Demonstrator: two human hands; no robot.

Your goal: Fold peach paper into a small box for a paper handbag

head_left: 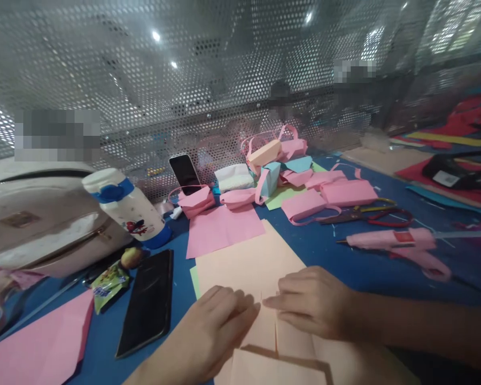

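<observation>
A sheet of peach paper (292, 339) lies in front of me with flaps folded inward, their edges meeting at a narrow gap. My left hand (224, 326) is closed on the left flap, fingers curled and thumb reaching toward the gap. From the other side my right hand (316, 302) presses on the right flap, its fingers held together and index fingertip almost touching my left thumb. A folded strip (272, 369) of the same paper stands slightly raised at the near edge. Under the hands, more peach paper (244, 256) extends away.
At left are a black phone (148, 299), snack packet (110, 286), water bottle (128, 208) and pale bag (44, 214). Pink paper pouches (304, 206) crowd the back. A pink glue gun (396, 240) and scissors (369, 214) lie right. A perforated metal panel (224, 80) rises behind.
</observation>
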